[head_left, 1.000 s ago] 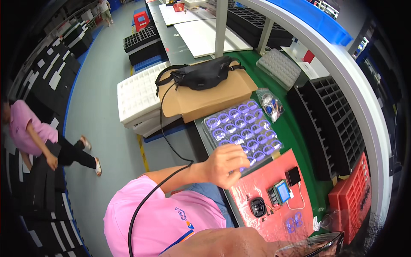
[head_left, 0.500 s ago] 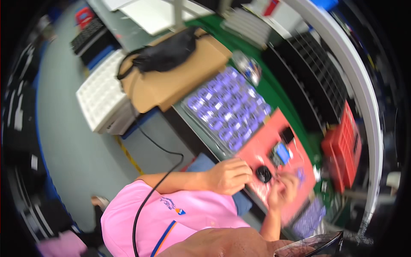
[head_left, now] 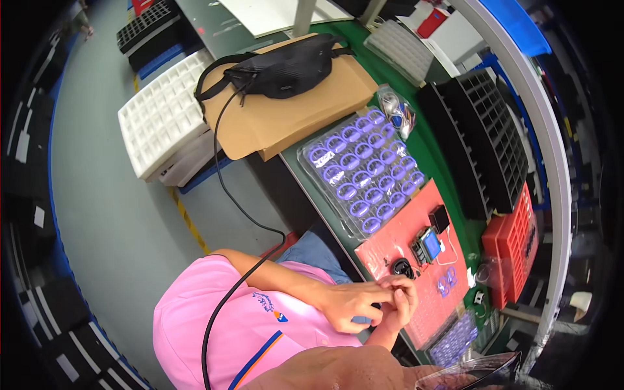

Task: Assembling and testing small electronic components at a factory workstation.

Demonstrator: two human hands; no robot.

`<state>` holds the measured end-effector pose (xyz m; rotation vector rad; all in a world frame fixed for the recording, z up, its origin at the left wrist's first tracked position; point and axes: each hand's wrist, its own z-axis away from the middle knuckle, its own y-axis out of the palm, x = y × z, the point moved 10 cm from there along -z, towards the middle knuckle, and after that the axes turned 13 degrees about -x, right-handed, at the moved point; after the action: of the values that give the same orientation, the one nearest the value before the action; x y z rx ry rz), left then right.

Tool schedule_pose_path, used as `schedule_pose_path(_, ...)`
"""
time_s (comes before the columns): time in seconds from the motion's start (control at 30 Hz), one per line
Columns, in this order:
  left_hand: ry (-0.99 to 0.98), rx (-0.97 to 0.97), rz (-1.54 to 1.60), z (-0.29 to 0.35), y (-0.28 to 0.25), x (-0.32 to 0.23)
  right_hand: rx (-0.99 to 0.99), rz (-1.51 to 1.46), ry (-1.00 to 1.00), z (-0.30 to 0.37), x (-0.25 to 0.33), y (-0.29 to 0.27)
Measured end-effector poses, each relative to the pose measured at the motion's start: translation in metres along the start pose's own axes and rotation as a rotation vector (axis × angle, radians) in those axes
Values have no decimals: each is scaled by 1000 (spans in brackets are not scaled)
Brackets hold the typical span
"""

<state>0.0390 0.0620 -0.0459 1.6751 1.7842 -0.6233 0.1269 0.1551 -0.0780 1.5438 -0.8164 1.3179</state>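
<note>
Close to my body, at the front edge of the bench, my two hands meet. My left hand (head_left: 354,307) has bent fingers that reach against the right one. Curled fingers also show on my right hand (head_left: 399,304); anything small between the hands is hidden. Just beyond them a coiled black cable (head_left: 402,267) lies on a pink mat (head_left: 426,312). Farther along the mat stand a small device with a blue screen (head_left: 427,246) and a black box (head_left: 439,218). A few small purple ring-shaped parts (head_left: 447,282) lie to the right of the cable.
A clear tray of purple rings (head_left: 364,172) sits beyond the mat. Left of it, a cardboard box (head_left: 305,120) carries a black waist bag (head_left: 286,68). Black slotted racks (head_left: 478,140) and red crates (head_left: 510,244) stand right. A bag of purple parts (head_left: 455,338) lies near right.
Both hands have drawn nearer my body and come together; the right one has left the mat beside the cable. The view has shifted slightly.
</note>
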Motion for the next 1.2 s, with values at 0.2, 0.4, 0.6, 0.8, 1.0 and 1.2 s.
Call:
schedule_pose_path(0.2,-192,124,233,10,9,2,138,59,179,5,-15,12)
schedule_pose_path(0.4,-359,345,503,20,28,14,242,139,248,4,-24,27)
schedule_pose_path(0.6,-372,445,542,31,35,14,343,72,307,4,-33,41)
schedule_pose_path(0.8,-424,475,621,43,50,24,360,-7,403,6,-44,34)
schedule_pose_path(1.0,-466,528,614,46,54,27,336,-30,383,8,-47,28)
schedule_pose_path(1.2,-463,509,414,28,45,27,226,-33,323,7,-46,9)
